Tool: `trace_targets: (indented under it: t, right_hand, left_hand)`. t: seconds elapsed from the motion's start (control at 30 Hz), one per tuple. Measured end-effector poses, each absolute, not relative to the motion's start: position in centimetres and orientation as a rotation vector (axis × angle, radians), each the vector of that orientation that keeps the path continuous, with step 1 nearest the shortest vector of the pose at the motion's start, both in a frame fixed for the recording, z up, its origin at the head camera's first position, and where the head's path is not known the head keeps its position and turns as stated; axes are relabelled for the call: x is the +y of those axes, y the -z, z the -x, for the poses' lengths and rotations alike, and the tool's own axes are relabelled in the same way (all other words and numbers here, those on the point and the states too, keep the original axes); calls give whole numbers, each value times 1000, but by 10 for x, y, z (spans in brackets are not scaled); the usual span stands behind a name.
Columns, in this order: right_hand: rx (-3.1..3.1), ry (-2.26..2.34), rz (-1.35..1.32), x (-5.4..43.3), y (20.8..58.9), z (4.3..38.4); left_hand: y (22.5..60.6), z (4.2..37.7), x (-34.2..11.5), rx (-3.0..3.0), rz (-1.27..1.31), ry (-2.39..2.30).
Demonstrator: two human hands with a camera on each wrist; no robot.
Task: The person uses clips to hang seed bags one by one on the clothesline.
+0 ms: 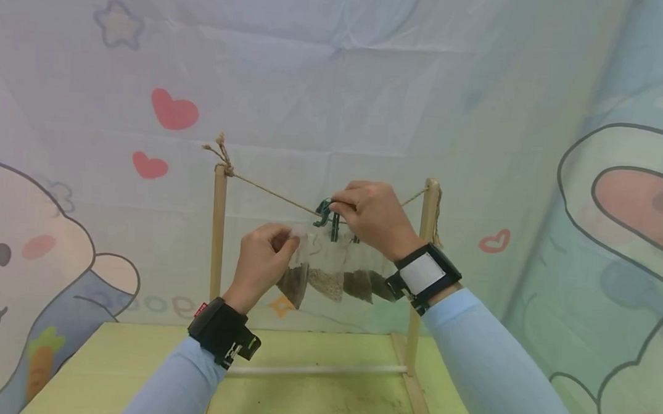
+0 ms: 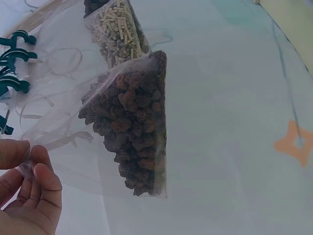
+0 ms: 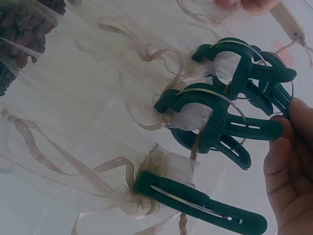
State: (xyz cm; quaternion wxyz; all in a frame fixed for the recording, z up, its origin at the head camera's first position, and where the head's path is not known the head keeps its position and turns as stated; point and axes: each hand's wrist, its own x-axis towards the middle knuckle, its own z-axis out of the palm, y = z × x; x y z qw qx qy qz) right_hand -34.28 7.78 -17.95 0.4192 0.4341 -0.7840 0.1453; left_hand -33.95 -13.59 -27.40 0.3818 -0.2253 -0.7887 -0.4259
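Observation:
My left hand (image 1: 263, 253) pinches the gathered top of a sheer drawstring mesh bag (image 2: 129, 127) holding dark reddish-brown lumps. Beside it hangs another mesh bag (image 2: 117, 29) with pale pellets. Farther right in the head view are more bags (image 1: 358, 284) with dark contents. Green spring clips (image 3: 210, 117) with wire springs fasten bag tops to a twine rope (image 1: 271, 193). With thumb and fingers my right hand (image 1: 377, 215) holds the handles of a green clip (image 1: 323, 211) at the rope, close to the left hand. Whether this clip's jaws grip anything is hidden.
The rope sags between two wooden posts, a left post (image 1: 218, 227) and a right post (image 1: 429, 217). A white bar (image 1: 319, 370) joins them low down, over a yellow-green table (image 1: 135, 365). Behind hangs a printed cloth (image 1: 336, 108) with cartoon figures.

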Motion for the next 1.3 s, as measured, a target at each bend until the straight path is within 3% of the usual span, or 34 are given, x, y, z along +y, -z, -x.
trace_targets:
  t: [1.3]
  right_hand:
    - [-2168, -323, -1123, 55, 165, 342]
  left_hand:
    - [265, 345, -134, -1948, 633, 1220]
